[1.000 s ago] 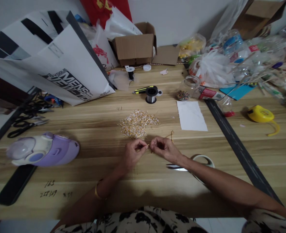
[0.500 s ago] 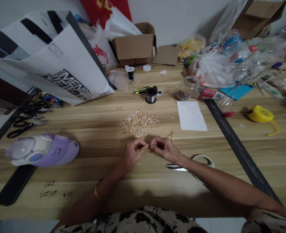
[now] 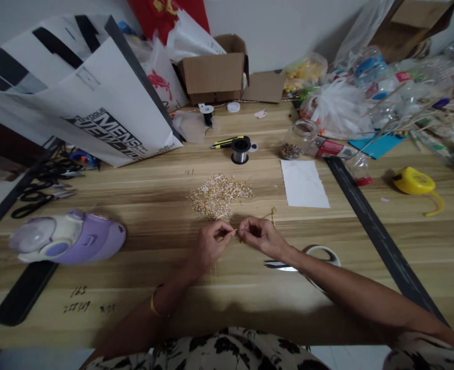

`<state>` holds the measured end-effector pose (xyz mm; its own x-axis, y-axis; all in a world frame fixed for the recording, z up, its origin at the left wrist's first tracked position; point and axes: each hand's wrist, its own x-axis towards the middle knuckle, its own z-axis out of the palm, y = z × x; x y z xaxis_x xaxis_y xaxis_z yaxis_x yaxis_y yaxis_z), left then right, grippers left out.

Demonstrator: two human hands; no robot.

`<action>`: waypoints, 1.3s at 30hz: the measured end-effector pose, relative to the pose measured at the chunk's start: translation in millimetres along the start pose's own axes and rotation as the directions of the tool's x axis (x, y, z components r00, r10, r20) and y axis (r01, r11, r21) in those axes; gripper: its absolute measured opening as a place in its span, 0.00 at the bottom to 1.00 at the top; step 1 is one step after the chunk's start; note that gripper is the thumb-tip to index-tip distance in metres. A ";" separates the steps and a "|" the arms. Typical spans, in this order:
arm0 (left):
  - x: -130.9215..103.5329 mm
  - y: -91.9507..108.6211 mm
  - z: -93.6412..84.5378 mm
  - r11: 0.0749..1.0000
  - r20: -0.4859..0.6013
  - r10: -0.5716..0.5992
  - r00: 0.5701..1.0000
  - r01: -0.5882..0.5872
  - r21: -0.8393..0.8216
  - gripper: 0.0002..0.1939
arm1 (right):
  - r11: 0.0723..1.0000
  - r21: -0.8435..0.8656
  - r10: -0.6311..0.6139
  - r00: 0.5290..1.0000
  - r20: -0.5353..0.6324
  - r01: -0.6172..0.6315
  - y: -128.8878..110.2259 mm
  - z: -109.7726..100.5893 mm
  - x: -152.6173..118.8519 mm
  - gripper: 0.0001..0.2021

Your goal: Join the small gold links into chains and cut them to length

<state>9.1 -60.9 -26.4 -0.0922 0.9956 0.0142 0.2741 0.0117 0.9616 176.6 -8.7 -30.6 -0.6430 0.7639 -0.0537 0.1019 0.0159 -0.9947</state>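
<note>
Thumb and fingertips of my left hand (image 3: 212, 244) are pinched together. My right hand (image 3: 263, 236) is closed in a pinch right beside it, fingertips almost touching. A tiny gold-coloured piece (image 3: 236, 230) shows between the two sets of fingertips; its exact kind is too small to make out. Thin pale strands hang below my left hand. From behind my right hand a short gold beaded strand (image 3: 273, 216) sticks out onto the table. Just beyond both hands lies a heap of small gold and clear beaded pieces (image 3: 217, 195).
Scissors (image 3: 284, 267) lie partly under my right forearm. Beyond the heap are a wire spool (image 3: 240, 151), a yellow cutter knife (image 3: 224, 141), white paper (image 3: 304, 184) and a jar of beads (image 3: 298, 139). A purple bottle (image 3: 95, 239) is at left, a tape measure (image 3: 414, 181) at right.
Both hands stay in the same place, still pinched. Slightly more of the gold-coloured piece shows between the fingertips.
</note>
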 end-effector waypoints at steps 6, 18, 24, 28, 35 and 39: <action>-0.1 -3.5 1.0 0.997 -0.006 0.062 0.998 -0.061 0.041 0.03 | 1.000 -0.013 -0.006 1.000 -0.011 0.006 -1.7 0.6 0.2 0.10; -0.5 -4.7 1.2 0.997 0.002 0.074 0.997 -0.074 0.021 0.03 | 0.999 -0.035 -0.011 1.000 -0.024 0.010 2.9 -0.4 0.5 0.12; -0.5 -6.5 1.3 0.994 0.001 0.090 0.996 -0.090 0.060 0.03 | 1.000 -0.022 -0.005 1.000 -0.026 0.005 4.8 0.1 0.9 0.13; -1.9 -10.3 2.3 0.981 0.001 0.154 0.988 -0.153 0.121 0.03 | 1.000 -0.013 -0.003 1.000 -0.011 0.002 3.0 0.4 1.7 0.12; -2.7 -9.7 2.7 0.884 0.039 0.382 0.923 -0.378 0.275 0.05 | 1.000 -0.005 -0.019 1.000 0.016 0.019 1.5 0.7 1.8 0.12; -2.7 -4.8 1.0 0.828 0.086 0.464 0.881 -0.467 0.311 0.06 | 0.999 -0.027 -0.045 0.998 0.031 0.046 3.9 0.1 1.4 0.10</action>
<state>9.1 -63.6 -31.3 0.1288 0.8910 0.4353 0.5674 -0.4262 0.7045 176.0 -7.6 -34.6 -0.6702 0.7421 -0.0114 0.0926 0.0683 -0.9934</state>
